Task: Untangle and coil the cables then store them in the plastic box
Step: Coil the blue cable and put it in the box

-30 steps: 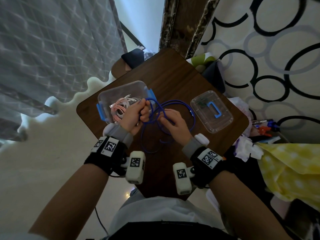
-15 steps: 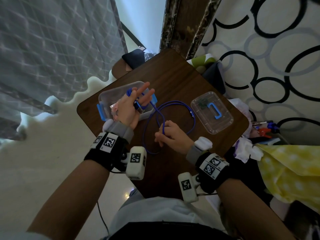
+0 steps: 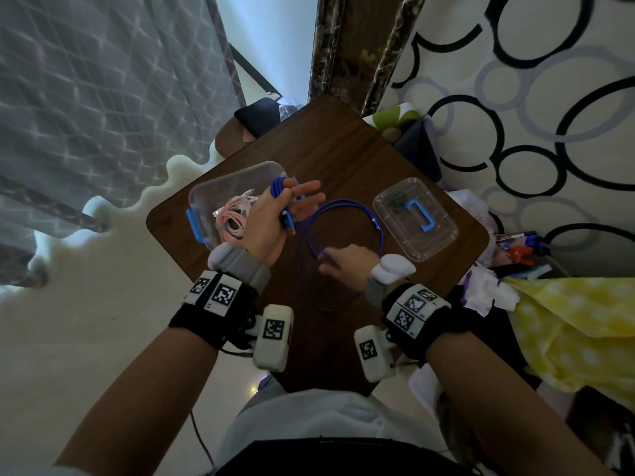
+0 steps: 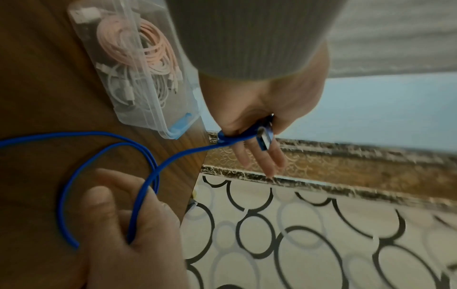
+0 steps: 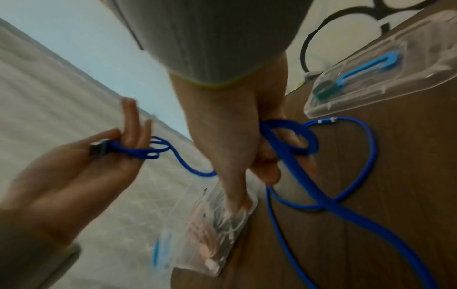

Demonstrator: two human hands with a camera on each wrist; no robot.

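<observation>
A long blue cable lies in loose loops on the brown table. One end is wound in a few turns round the straight fingers of my left hand, which is raised at the right end of the clear plastic box. Its thumb pins the USB plug against the fingers. My right hand is nearer to me and grips the cable with curled fingers. Coiled pink and white cables lie inside the box.
The box's clear lid with a blue handle lies upside down at the table's right side. Yellow cloth and small clutter sit off the right edge. A curtain hangs at the left.
The hands have parted. My left hand has lifted toward the box with fingers straightened and cable turns round them. My right hand has drawn back toward me along the cable.
</observation>
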